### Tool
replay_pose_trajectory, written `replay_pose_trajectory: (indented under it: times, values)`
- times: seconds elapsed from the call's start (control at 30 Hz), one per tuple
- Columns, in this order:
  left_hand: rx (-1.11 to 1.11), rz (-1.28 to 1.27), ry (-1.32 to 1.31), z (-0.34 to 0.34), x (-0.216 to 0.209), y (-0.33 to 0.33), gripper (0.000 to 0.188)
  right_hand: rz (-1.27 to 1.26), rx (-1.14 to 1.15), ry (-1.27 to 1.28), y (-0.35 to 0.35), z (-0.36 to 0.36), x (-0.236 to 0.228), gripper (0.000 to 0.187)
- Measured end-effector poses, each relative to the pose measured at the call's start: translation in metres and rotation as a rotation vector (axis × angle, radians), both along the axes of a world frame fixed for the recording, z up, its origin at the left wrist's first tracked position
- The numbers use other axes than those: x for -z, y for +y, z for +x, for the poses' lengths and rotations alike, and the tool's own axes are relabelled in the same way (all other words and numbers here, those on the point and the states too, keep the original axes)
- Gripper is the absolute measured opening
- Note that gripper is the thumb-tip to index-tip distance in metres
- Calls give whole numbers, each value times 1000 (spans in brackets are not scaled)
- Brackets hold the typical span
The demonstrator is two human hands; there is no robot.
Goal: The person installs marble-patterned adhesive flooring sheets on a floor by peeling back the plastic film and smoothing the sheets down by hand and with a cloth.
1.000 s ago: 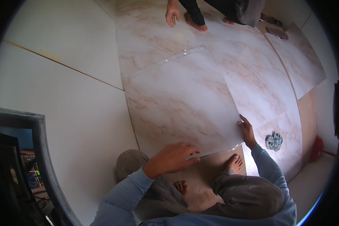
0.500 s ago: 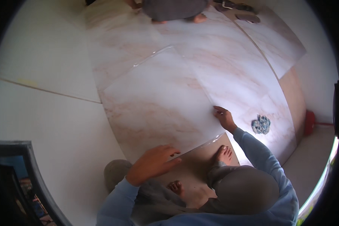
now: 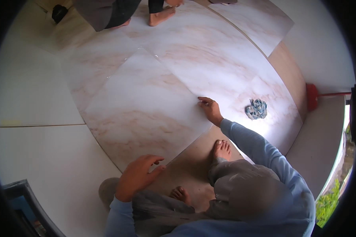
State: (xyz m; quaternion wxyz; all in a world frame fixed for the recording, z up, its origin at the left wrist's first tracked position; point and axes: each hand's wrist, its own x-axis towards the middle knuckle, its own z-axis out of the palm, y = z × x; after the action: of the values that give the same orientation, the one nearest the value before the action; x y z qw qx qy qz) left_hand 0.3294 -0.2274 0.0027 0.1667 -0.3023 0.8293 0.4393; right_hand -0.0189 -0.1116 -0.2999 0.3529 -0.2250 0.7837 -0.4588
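A large square floor sheet (image 3: 146,106) with a white and pink-brown marble pattern lies over other sheets of the same pattern. My right hand (image 3: 211,110) pinches its right edge, thumb and forefinger together. Beside the near corner, my left hand (image 3: 138,177) hovers with thumb and fingers apart, holding nothing. Whether its fingertips touch the sheet's edge I cannot tell. Small shiny spots show along the sheet's far edges. A crumpled blue-grey rag (image 3: 256,109) lies on the marble-patterned flooring (image 3: 229,67) to the right of my right hand.
Another person's bare foot (image 3: 162,17) rests on the flooring at the far side. My own bare foot (image 3: 222,150) stands on brown bare floor (image 3: 197,158). White walls (image 3: 31,94) rise at the left. A red object (image 3: 311,97) with a rod stands at right.
My view has turned, so the scene sits further left and higher. The other person has shifted left and shows more legs. Both my hands keep much the same pose at the sheet.
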Motion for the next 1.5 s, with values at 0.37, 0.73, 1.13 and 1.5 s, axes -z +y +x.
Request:
replay_pose_trajectory:
  times: [0.37,0.73,1.13,1.5]
  values:
    - [-37,-5,24,-8,-4,0,34,103,-265,217,2,-29,-6,40]
    - [-16,-12,34,-5,5,3,31,141,-443,455,14,-17,-31,43]
    - [-58,51,206,-32,2,-3,35,534,196,944,174,-127,-43,73]
    - [-53,132,131,-70,28,20,30,422,144,754,212,-111,-10,39]
